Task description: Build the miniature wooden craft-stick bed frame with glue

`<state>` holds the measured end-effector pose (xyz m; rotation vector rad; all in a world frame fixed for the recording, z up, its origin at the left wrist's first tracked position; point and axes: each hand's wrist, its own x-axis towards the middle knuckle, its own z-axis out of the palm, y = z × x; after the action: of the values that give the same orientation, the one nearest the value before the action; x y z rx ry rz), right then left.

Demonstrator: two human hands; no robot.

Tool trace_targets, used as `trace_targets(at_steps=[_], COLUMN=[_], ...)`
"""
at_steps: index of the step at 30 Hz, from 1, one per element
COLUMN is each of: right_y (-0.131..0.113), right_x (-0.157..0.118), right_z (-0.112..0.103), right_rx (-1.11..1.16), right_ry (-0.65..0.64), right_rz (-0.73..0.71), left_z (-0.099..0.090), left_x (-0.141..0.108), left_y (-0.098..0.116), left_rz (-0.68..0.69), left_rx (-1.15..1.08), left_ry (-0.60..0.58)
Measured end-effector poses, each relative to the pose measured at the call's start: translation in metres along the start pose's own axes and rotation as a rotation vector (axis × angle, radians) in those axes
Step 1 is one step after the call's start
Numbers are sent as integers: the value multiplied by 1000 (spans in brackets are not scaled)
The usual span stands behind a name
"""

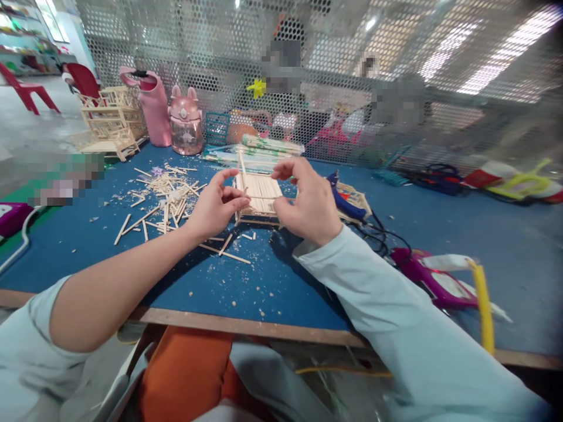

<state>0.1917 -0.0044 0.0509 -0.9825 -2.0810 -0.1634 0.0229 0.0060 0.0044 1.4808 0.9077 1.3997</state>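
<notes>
My left grip (215,204) pinches one end of a thin stick (263,197) over a small slatted wooden frame (264,184); my right grip (310,202) curves around the other end, and I cannot tell whether its fingers clasp it. The frame sits mid-counter (176,287), between the near and far edges, a slim post (243,163) rising on its left side. Loose sticks (176,205) litter the surface toward the left edge. Behind the frame lie wrapped stick bundles (272,146); just beyond my right grip rests a blue tool (352,202). At the far left corner stand a wooden model (112,129), a pink bottle (155,111) and an eared bottle (185,123). A purple device (420,274) lies toward the near right corner; a perforated screen (211,58) lines the far edge.
</notes>
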Motion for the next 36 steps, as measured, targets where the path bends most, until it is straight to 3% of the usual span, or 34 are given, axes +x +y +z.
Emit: trace_targets(at_steps=[4, 8, 17, 23, 36], right_y=[6, 4, 2, 1, -7], right_x=[-3, -7, -3, -4, -5], right_z=[7, 12, 15, 18, 28], right_rx=[57, 85, 31, 88, 58], right_ry=[-184, -238, -196, -225, -138], right_rz=[45, 117, 46, 82, 72], left_z=[1, 3, 8, 11, 8], left_x=[-1, -2, -5, -7, -8], left_y=[0, -4, -8, -10, -9], left_rz=[30, 103, 118, 130, 64], left_rx=[34, 46, -25, 3, -9], left_ry=[2, 30, 52, 78, 85])
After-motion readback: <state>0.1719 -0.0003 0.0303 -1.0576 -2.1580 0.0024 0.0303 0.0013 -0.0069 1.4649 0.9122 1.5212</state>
